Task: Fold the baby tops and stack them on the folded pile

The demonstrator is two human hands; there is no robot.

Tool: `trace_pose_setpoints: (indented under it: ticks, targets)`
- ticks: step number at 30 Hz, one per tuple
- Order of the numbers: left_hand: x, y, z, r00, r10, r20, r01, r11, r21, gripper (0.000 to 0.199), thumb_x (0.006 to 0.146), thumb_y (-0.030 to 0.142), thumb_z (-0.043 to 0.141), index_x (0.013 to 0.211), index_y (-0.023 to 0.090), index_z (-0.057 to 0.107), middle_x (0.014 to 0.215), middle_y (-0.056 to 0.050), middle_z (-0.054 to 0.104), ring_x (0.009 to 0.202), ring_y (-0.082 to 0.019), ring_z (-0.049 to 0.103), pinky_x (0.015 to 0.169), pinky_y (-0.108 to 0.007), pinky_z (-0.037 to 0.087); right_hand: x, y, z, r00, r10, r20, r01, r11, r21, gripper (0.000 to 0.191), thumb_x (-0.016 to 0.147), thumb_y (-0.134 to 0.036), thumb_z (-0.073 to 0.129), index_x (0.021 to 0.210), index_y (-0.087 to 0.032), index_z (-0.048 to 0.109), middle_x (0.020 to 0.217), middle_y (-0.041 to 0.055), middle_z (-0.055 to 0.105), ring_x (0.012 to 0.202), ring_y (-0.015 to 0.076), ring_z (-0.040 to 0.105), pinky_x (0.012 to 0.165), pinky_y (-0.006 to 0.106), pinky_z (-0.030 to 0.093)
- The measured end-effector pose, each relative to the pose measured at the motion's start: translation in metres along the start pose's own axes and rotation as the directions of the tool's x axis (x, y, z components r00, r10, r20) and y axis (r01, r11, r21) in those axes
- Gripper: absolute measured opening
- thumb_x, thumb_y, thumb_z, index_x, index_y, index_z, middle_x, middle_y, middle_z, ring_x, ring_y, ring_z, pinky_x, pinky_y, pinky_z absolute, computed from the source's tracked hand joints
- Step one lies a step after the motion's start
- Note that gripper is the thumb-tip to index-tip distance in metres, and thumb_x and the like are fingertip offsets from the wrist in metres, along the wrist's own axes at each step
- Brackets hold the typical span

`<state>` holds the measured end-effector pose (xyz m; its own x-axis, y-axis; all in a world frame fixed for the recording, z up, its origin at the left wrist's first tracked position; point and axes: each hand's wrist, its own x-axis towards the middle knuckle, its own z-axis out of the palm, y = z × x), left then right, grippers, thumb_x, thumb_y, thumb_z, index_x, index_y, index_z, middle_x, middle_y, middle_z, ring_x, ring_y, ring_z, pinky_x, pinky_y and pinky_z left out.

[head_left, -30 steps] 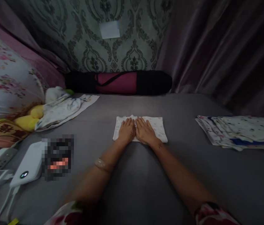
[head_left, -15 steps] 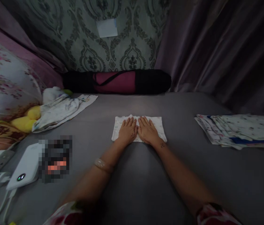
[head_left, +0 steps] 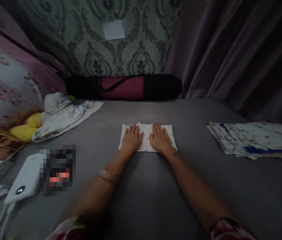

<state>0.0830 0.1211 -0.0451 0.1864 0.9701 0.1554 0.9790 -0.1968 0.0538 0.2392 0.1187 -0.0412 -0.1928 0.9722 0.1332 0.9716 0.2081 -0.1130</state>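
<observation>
A small white printed cloth [head_left: 146, 137], folded into a rectangle, lies flat on the grey bed sheet [head_left: 153, 186]. My left hand [head_left: 132, 138] rests palm down on its left part, fingers stretched forward and thumb apart. On the right part lies my right hand [head_left: 160, 138], also flat with the fingers extended. A strip of the cloth shows between the two hands. Neither hand grips the cloth; what is beneath the palms is hidden.
To the right is a stack of folded printed cloths [head_left: 256, 138]. Another printed cloth [head_left: 65, 116] lies at the left beside yellow plush toys [head_left: 25, 131]. A white power bank [head_left: 24, 180] with cables sits near left. A black and maroon long bag [head_left: 123, 87] lies along the wall.
My hands have slid apart over the cloth, the left one leftward and the right one slightly rightward. More of the cloth's middle shows between them.
</observation>
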Motion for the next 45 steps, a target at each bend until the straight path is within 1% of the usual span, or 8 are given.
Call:
trace_pose_setpoints:
  ticks: [6,14,19,24,28,37,42,45]
  targets:
    - [-0.003,-0.007,-0.006,0.995,-0.029,-0.094,0.029,1.0,0.007,0.059,0.099,0.04,0.021,0.142,0.004,0.04,0.148,-0.016,0.04,0.14,-0.028,0.031,0.116,-0.045,0.021,0.0,0.008,-0.009,0.996,0.061,-0.066,-0.061,0.998,0.008,0.059,0.096,-0.03,0.024,0.146,-0.001,0.032,0.153,0.0155,0.031,0.142,0.0266,0.024,0.116,0.044,0.015]
    - [0.0,-0.017,-0.004,0.996,-0.087,0.025,0.088,0.995,-0.037,0.062,0.098,0.042,0.023,0.141,0.001,0.039,0.148,-0.018,0.039,0.14,-0.031,0.031,0.115,-0.043,0.025,0.001,0.019,-0.003,0.99,0.138,0.013,-0.138,0.99,-0.002,0.06,0.095,-0.031,0.024,0.145,0.002,0.033,0.152,0.0177,0.032,0.141,0.0279,0.025,0.116,0.043,0.015]
    - [-0.002,-0.023,-0.006,0.984,-0.139,-0.111,0.132,0.989,-0.067,0.062,0.098,0.041,0.017,0.143,0.003,0.035,0.15,-0.018,0.036,0.142,-0.029,0.027,0.115,-0.045,0.023,0.001,0.032,-0.007,0.982,0.186,-0.042,-0.185,0.983,0.017,0.061,0.095,-0.032,0.022,0.145,0.001,0.032,0.153,0.0186,0.029,0.142,0.0294,0.022,0.115,0.044,0.016]
    - [0.0,-0.032,0.0,0.983,-0.171,0.074,0.177,0.979,-0.1,0.066,0.097,0.045,0.018,0.143,0.0,0.034,0.152,-0.02,0.031,0.142,-0.031,0.026,0.115,-0.042,0.025,0.003,0.044,0.002,0.978,0.208,-0.001,-0.208,0.977,0.048,0.063,0.094,-0.032,0.023,0.144,0.005,0.031,0.153,0.0215,0.028,0.141,0.032,0.024,0.114,0.043,0.021]
    - [0.001,-0.032,-0.001,0.979,-0.181,0.094,0.192,0.975,-0.115,0.067,0.097,0.046,0.017,0.144,0.002,0.033,0.152,-0.019,0.03,0.143,-0.03,0.024,0.115,-0.041,0.023,0.004,0.045,0.007,0.98,0.198,-0.033,-0.196,0.979,0.059,0.062,0.094,-0.032,0.023,0.144,0.005,0.032,0.151,0.0219,0.03,0.14,0.0329,0.025,0.113,0.044,0.023]
    - [-0.002,-0.032,-0.002,0.985,-0.17,0.03,0.172,0.978,-0.115,0.064,0.097,0.044,0.019,0.141,0.001,0.038,0.15,-0.02,0.036,0.14,-0.03,0.03,0.114,-0.042,0.027,0.001,0.043,0.001,0.979,0.186,-0.084,-0.181,0.981,0.063,0.059,0.095,-0.031,0.023,0.141,0.002,0.038,0.148,0.0216,0.036,0.138,0.0308,0.031,0.111,0.044,0.026]
    - [-0.011,-0.016,-0.012,0.985,-0.109,-0.137,0.108,0.994,-0.012,0.063,0.098,0.043,0.017,0.14,0.003,0.041,0.15,-0.019,0.035,0.143,-0.029,0.024,0.117,-0.047,0.016,-0.003,0.03,-0.008,0.969,0.157,-0.192,-0.159,0.987,0.004,0.058,0.096,-0.032,0.024,0.143,-0.002,0.037,0.152,0.0191,0.032,0.141,0.0304,0.025,0.113,0.048,0.018]
    - [-0.012,-0.011,-0.012,0.992,-0.076,-0.104,0.075,0.997,-0.017,0.065,0.098,0.046,0.018,0.142,0.002,0.039,0.151,-0.02,0.033,0.143,-0.03,0.023,0.117,-0.045,0.018,-0.003,0.025,-0.004,0.971,0.12,-0.208,-0.123,0.992,0.002,0.057,0.096,-0.032,0.024,0.143,-0.001,0.037,0.151,0.0186,0.033,0.14,0.0283,0.026,0.114,0.044,0.019]
